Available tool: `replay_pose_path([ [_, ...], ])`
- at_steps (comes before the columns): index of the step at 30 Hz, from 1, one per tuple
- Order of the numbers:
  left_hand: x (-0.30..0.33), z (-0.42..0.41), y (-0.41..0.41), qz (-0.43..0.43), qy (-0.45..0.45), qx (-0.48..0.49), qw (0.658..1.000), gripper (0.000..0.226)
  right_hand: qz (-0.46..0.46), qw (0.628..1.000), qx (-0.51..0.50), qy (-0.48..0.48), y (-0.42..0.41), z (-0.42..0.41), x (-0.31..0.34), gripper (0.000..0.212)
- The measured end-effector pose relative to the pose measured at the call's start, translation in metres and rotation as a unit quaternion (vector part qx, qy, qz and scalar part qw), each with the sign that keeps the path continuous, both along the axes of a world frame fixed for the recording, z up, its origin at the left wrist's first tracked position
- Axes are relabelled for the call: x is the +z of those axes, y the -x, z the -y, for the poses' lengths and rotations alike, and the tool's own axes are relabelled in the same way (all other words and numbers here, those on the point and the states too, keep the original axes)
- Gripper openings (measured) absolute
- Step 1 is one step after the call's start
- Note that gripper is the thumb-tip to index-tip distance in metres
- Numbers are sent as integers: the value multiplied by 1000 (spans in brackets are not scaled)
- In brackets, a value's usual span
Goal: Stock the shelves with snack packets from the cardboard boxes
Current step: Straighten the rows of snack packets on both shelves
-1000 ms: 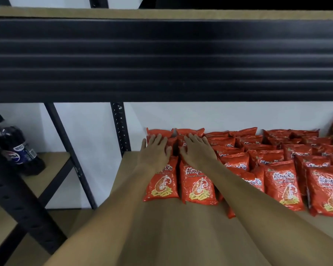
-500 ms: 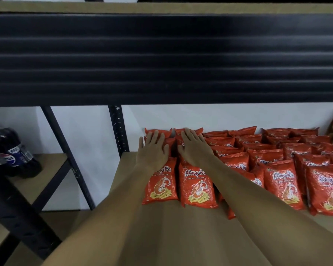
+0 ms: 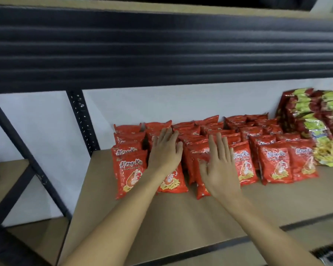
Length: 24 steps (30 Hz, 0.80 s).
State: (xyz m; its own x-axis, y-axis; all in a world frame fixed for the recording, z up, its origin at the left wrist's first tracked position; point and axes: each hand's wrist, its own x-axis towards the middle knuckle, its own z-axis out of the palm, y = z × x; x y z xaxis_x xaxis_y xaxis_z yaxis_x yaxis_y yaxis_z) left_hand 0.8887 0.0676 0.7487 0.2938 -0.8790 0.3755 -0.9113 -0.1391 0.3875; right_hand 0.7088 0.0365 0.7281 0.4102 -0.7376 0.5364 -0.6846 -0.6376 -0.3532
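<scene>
Landmark: the black upright post at the shelf's back left corner.

Just right of the post, red snack packets lie in overlapping rows on the brown shelf board, running rightward along the white back wall.

Left hand, right of the post: flat, fingers straight and close together, palm down on the second column of packets. A second ago it rested on the first column, nearer the post; that column now shows uncovered.

Right hand, farther right: fingers straight and slightly spread, over a packet standing on edge in the third column; touching or just above, cannot tell (motion blur). Before, it lay close beside the left hand; now the two are apart.

Far right from the post: a stack of dark red and green packets against the wall, only its edge visible earlier. The soda bottle seen left of the post earlier is out of view.
</scene>
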Motion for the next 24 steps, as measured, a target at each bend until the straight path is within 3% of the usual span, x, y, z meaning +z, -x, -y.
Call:
replay_pose_path([
  [8, -9, 40, 10, 167, -98, -82, 978, 53, -104, 994, 29, -6, 17, 13, -53, 71],
  [19, -5, 56, 8, 143, -162, -83, 973, 51, -123, 992, 29, 5, 6, 21, -56, 72],
  [24, 5, 68, 2, 84, -99, -76, 989, 52, -88, 995, 38, 14, 6, 28, -43, 74],
])
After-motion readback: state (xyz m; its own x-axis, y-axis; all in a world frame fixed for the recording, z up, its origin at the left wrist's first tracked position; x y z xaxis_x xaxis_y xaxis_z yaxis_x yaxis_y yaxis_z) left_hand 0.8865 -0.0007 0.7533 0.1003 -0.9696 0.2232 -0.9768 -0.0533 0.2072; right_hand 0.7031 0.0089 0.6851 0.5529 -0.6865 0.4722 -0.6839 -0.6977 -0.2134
